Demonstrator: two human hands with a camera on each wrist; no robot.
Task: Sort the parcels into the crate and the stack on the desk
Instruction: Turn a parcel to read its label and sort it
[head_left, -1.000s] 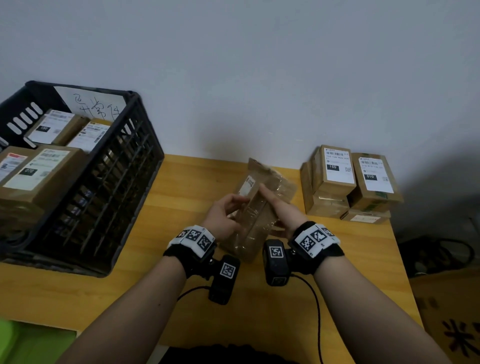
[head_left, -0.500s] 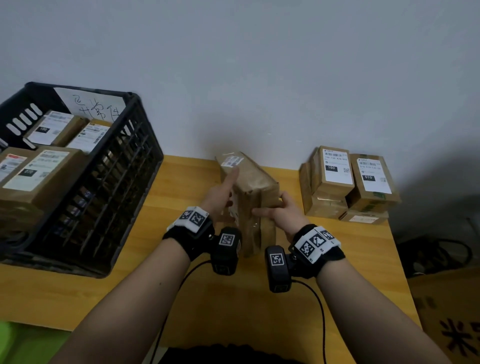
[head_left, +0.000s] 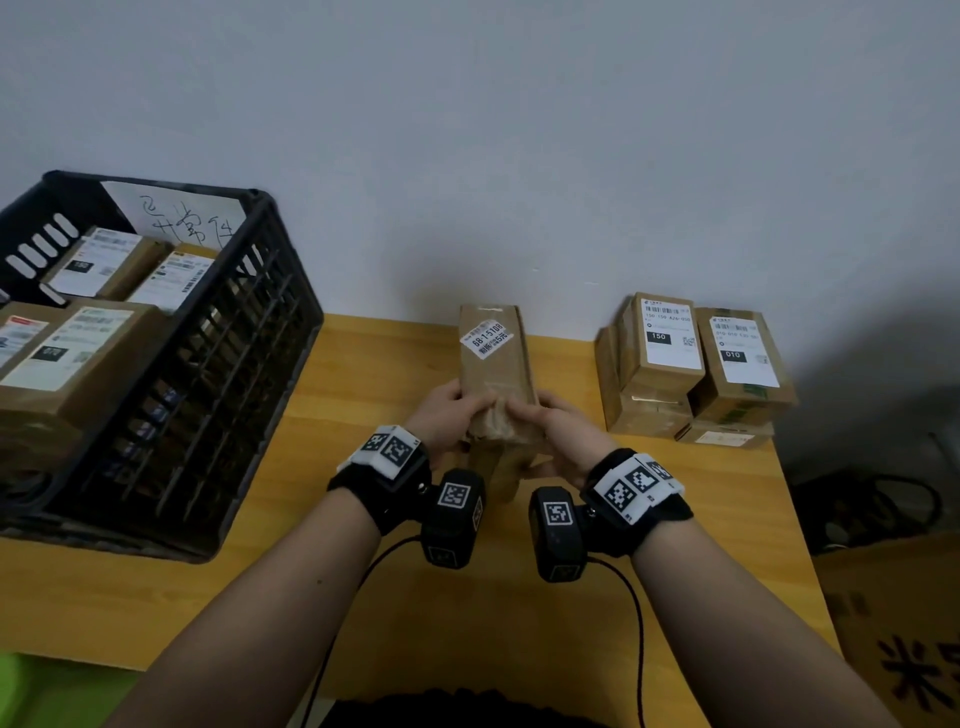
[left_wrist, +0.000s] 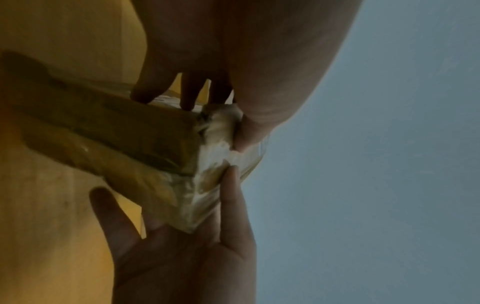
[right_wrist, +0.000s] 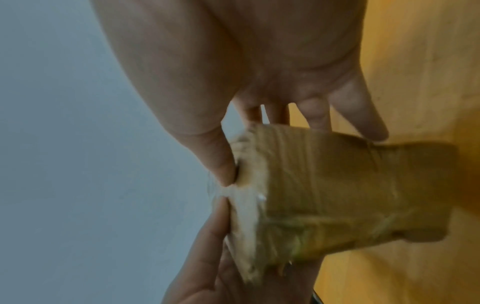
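Observation:
A long brown parcel (head_left: 496, 374) wrapped in clear tape, white label facing up, is held over the middle of the wooden desk (head_left: 363, 374). My left hand (head_left: 457, 415) and right hand (head_left: 545, 423) grip its near end from either side, thumbs on top and fingers underneath. In the left wrist view the parcel (left_wrist: 124, 131) is pinched at its crumpled taped end; the right wrist view shows the same parcel (right_wrist: 337, 195) under my thumb. The black crate (head_left: 249, 322) at the left holds several labelled parcels. The stack (head_left: 691, 374) of labelled boxes stands at the back right.
A handwritten paper note (head_left: 182, 218) leans inside the crate's back wall. The grey wall runs directly behind the desk. On the floor to the right are a cardboard box (head_left: 904, 639) and dark cables (head_left: 872, 509). Something green (head_left: 31, 691) sits below the desk's left front edge.
The parcel has been turned from a tilted pose to lie lengthwise away from me with its label up. Both hands shifted to grip its near end.

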